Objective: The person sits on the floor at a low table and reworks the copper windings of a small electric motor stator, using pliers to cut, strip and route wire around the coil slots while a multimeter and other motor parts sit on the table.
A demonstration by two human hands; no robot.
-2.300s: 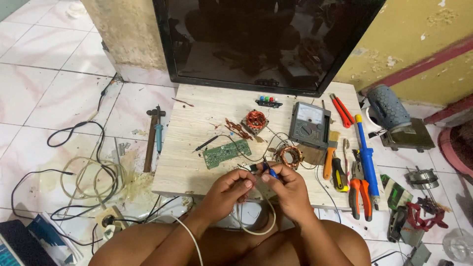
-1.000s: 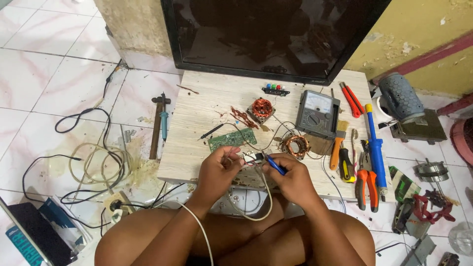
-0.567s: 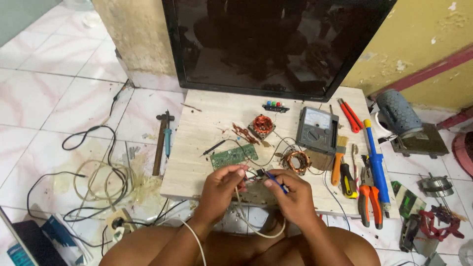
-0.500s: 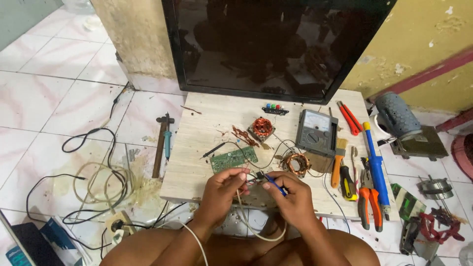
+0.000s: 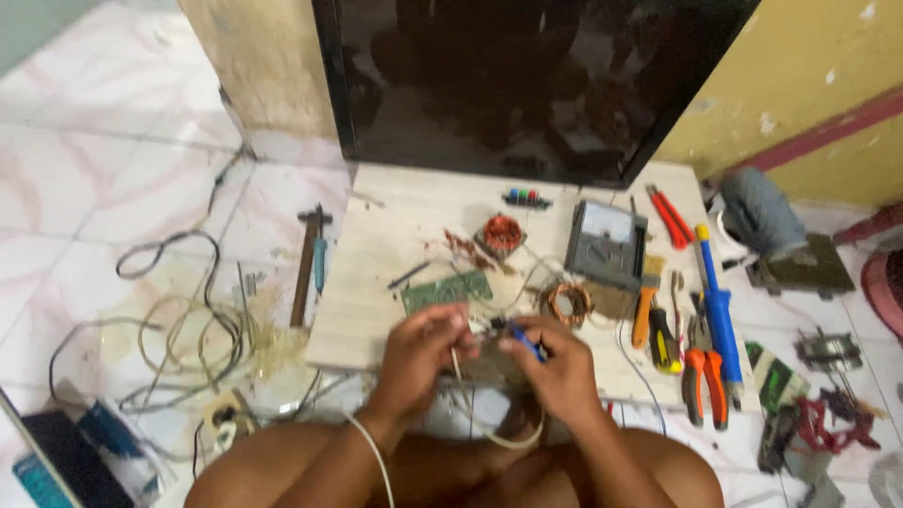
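My left hand point(image 5: 419, 356) and my right hand point(image 5: 557, 365) meet over the near edge of a pale wooden board point(image 5: 376, 273). The right hand grips a small blue-handled tool point(image 5: 523, 341), its tip pointing toward the left fingers. The left hand pinches a small part and a white cable point(image 5: 489, 423) that loops down between my knees. Just beyond the hands lie a green circuit board point(image 5: 446, 291) and a copper wire coil point(image 5: 568, 303).
A dark flat screen point(image 5: 527, 75) leans on the wall behind the board. A grey meter point(image 5: 606, 243), red coil point(image 5: 501, 232), blue solder pump point(image 5: 719, 301), orange pliers point(image 5: 704, 386) and cutters lie right. A hammer point(image 5: 305, 265) and tangled cables point(image 5: 179, 329) lie left.
The view has shifted slightly as my head moved. Both hands stay together at the board's near edge, working the blue tool against the small part.
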